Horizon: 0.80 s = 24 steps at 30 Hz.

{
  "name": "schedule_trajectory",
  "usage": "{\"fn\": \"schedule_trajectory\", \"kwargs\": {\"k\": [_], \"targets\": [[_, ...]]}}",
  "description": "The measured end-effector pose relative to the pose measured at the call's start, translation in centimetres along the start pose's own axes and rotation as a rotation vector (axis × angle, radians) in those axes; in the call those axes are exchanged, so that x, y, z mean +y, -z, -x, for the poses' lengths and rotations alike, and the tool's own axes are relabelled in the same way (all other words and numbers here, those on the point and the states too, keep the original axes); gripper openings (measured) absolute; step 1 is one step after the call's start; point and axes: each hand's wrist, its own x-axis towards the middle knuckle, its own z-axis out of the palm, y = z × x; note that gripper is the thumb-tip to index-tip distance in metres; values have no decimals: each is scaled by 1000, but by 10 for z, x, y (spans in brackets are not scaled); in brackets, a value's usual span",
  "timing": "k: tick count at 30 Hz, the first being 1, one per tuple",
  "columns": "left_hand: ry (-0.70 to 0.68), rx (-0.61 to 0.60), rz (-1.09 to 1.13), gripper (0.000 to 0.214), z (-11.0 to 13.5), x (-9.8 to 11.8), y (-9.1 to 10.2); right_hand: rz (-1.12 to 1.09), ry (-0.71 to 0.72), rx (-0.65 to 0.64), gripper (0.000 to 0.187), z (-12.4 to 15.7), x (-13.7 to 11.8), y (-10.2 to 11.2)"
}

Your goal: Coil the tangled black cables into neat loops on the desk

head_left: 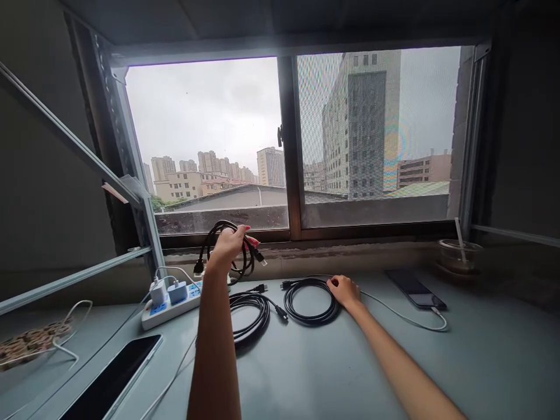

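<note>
My left hand (228,248) is closed around a coiled black cable (245,270), lifted above the back of the table near the window. Its plugs dangle on both sides of the hand. Below it lies a second coil of black cable (261,319), partly covered by my left forearm, with its connector ends pointing right and back. To the right rests a third black cable coil (289,309), lying flat in a neat ring. My right hand (344,290) pinches the right edge of that ring, fingers bent over the cable.
A white power strip (151,319) with chargers stands at the back left. One phone (118,373) lies front left; another phone (415,290), on a white charging cord, lies back right. A lidded plastic cup with a straw (460,255) stands by the sill. Metal shelf posts (154,239) frame the window.
</note>
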Motion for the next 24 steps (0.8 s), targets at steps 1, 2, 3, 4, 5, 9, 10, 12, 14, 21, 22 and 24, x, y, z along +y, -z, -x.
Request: {"fn": "schedule_trajectory", "kwargs": {"k": [1,2,3,4,5,9,10,12,14,21,22,24], "targets": [[2,-26,-3,22,1,1,-4,1,-1,1,28,0,0,0],[2,-29,-11,21,0,1,-8,1,-2,2,28,0,1,-1],[-1,-11,-23,21,-1,-1,-11,0,-3,4,28,-1,1,-1],[-11,28,-47,21,-3,-2,-13,-2,-3,5,28,-1,1,-2],[-29,75,-80,21,-6,-4,-14,-5,-3,7,28,-1,1,-2],[-83,176,-179,33,-12,-6,-13,-25,3,39,27,-2,1,-2],[-84,179,-175,37,-11,-5,-13,-32,6,56,26,-2,0,-2],[-67,170,-127,41,-7,-1,-14,-50,11,101,25,-1,0,0],[-55,148,-61,40,0,5,-17,-75,8,149,25,1,-1,2],[-186,-5,-28,30,20,19,-32,-272,-78,259,30,6,-22,23],[-218,-19,-23,30,22,20,-34,-317,-78,264,33,5,-29,30],[-271,-60,12,32,25,23,-39,-417,-52,258,40,3,-45,48]]}}
